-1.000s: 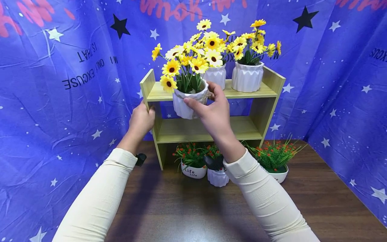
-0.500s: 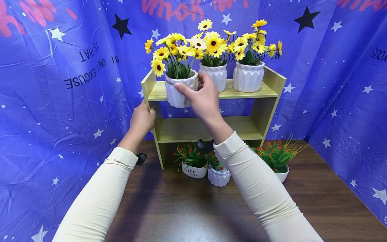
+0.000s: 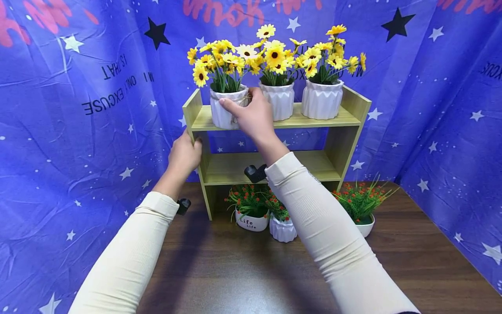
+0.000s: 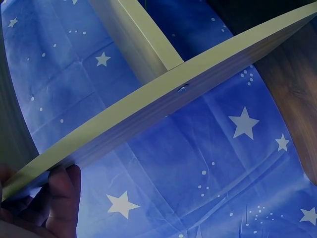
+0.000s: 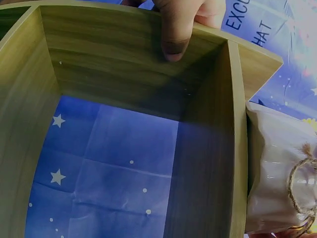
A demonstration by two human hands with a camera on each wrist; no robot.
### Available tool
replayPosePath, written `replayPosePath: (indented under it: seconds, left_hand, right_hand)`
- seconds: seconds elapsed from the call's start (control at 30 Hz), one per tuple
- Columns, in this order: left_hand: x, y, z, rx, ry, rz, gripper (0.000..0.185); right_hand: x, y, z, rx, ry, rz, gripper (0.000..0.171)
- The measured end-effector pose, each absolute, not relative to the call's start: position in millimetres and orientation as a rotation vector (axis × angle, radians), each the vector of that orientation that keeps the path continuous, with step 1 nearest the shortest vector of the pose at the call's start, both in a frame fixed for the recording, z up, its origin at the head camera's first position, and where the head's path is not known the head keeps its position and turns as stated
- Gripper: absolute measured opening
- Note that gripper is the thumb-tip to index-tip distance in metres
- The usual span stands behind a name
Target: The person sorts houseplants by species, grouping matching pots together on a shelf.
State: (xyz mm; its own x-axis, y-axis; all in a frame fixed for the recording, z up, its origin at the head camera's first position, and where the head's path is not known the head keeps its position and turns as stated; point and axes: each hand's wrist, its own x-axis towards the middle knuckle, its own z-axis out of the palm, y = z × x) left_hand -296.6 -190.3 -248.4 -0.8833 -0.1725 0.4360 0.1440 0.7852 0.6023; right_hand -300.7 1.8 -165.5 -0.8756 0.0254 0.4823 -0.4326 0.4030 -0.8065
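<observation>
Raised pot (image 3: 224, 109) now on shelf (image 3: 313, 121), right hand (image 3: 252, 115) fingers gripping, hiding its side.

Looks like we're at a makeshift recording setup, not a lived-in room: a blue star-print cloth backdrop (image 3: 78, 131) hangs all around a wooden table (image 3: 235, 270), and on it there's just a small wooden shelf (image 3: 274, 168) with fake potted flowers (image 3: 274, 56) lined up like props.

Readable text: mirrored "EXCUSE", "ONLY" and "IS THAT" on blue backdrop (image 3: 98, 104), well left of left hand (image 3: 184, 157). "Life Life" on low white pot (image 3: 252, 223), below right hand (image 3: 252, 117). "EXCU", "HAT" fragments in right wrist view.
</observation>
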Motion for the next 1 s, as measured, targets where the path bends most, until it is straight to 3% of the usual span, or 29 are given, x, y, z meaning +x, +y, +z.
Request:
replayPosePath:
  seconds: [0.2,0.43,0.73,1.0]
  left_hand:
    - [-297,-187,-248,0.035,-2.517,-0.894,0.032]
    - [-296,-185,-247,0.044,-2.528,-0.905,0.035]
    - [-296,-187,-249,0.062,-2.524,-0.903,0.035]
    - [-297,-189,-249,0.043,-2.497,-0.882,0.036]
  right_hand:
    - [-309,-1,-166,0.299,-2.300,1.394,0.082]
    - [-313,-5,-169,0.270,-2.291,1.349,0.078]
    - [-298,0,-179,0.366,-2.261,1.344,0.080]
    - [-271,33,-198,0.477,-2.019,1.592,0.062]
